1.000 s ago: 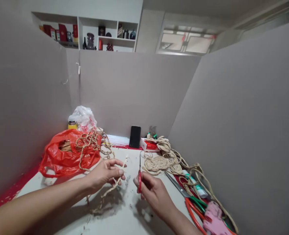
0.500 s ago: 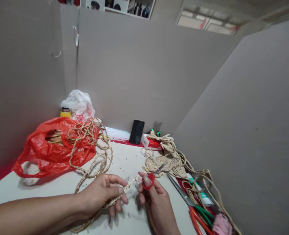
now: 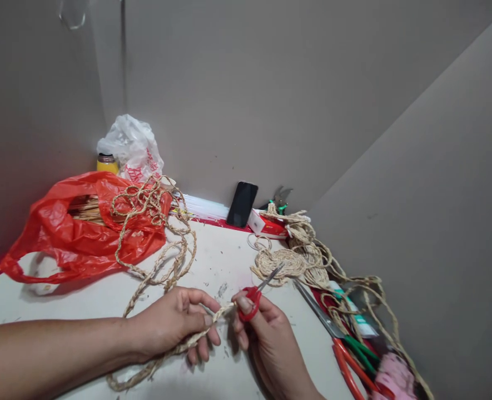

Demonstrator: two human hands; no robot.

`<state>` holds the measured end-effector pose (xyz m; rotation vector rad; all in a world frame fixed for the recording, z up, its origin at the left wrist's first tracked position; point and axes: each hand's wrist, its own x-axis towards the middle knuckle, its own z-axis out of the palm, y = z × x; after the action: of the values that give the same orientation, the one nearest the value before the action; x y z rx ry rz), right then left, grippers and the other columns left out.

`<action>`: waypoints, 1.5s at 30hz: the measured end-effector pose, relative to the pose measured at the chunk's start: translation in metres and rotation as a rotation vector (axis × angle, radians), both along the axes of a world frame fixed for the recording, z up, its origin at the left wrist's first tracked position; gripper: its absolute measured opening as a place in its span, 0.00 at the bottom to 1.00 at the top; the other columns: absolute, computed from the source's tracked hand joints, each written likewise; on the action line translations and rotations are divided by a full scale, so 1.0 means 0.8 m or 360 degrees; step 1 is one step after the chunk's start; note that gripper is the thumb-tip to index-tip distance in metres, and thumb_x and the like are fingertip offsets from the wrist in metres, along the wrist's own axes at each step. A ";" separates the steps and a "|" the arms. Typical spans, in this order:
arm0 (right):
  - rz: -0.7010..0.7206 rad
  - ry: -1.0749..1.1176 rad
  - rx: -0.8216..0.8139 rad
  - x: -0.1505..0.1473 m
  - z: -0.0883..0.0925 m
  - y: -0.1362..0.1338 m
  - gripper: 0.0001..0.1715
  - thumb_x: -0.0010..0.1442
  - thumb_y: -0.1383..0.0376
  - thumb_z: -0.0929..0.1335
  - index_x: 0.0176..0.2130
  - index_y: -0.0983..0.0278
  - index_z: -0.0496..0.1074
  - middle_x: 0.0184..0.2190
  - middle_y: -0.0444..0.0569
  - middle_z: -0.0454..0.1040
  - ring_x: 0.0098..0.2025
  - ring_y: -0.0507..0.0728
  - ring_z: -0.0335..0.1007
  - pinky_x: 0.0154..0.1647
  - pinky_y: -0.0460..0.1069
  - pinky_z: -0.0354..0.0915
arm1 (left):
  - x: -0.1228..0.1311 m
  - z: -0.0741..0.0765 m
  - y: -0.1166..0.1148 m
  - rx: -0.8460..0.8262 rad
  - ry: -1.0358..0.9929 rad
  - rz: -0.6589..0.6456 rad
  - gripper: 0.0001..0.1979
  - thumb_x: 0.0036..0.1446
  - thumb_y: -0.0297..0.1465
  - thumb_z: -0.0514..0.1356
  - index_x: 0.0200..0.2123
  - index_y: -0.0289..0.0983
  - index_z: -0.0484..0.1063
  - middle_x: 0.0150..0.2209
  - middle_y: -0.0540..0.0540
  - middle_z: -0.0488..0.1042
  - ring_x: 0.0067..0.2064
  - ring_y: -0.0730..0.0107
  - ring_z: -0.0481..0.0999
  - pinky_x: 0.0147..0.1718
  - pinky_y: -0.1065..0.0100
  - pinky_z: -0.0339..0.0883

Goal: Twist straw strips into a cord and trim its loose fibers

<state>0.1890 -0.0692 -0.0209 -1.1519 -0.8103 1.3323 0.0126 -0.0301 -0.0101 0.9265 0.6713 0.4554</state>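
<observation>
Left hand (image 3: 179, 322) is pinching a braided rope (image 3: 223, 311) by its end, the rope trailing from the red bag (image 3: 83, 244) behind; right hand (image 3: 266, 333), farther right of the bag, is gripping small scissors (image 3: 249, 303) just beside that end.

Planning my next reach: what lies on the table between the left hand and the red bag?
In the head view, loops of braided rope cross that stretch, trailing from the red bag to the left hand, which grips it.
</observation>
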 end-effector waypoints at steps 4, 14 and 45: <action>-0.0094 -0.0059 0.0013 0.002 0.001 0.000 0.20 0.50 0.54 0.73 0.26 0.67 0.68 0.13 0.39 0.66 0.12 0.42 0.53 0.15 0.39 0.50 | -0.002 -0.003 0.003 -0.0071 -0.0004 -0.0109 0.20 0.48 0.39 0.65 0.40 0.34 0.65 0.29 0.43 0.77 0.23 0.73 0.75 0.20 0.73 0.65; -0.0394 -0.0141 -0.0004 0.020 0.013 0.010 0.22 0.45 0.53 0.76 0.25 0.66 0.66 0.13 0.38 0.64 0.12 0.43 0.53 0.13 0.38 0.49 | -0.006 0.002 0.007 0.0120 0.0085 -0.0141 0.18 0.49 0.42 0.64 0.33 0.33 0.68 0.26 0.45 0.76 0.18 0.78 0.69 0.17 0.76 0.61; 0.0294 -0.2942 0.0483 0.020 0.007 -0.007 0.16 0.56 0.53 0.64 0.27 0.61 0.69 0.18 0.46 0.73 0.19 0.56 0.70 0.21 0.48 0.46 | -0.004 -0.005 0.007 0.0369 0.0354 0.0286 0.24 0.55 0.42 0.57 0.50 0.31 0.66 0.16 0.54 0.69 0.11 0.82 0.56 0.12 0.78 0.47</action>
<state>0.2054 -0.0747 -0.0152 -1.9070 -2.2891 -0.1655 0.0096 -0.0241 -0.0144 1.1518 0.9225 0.6047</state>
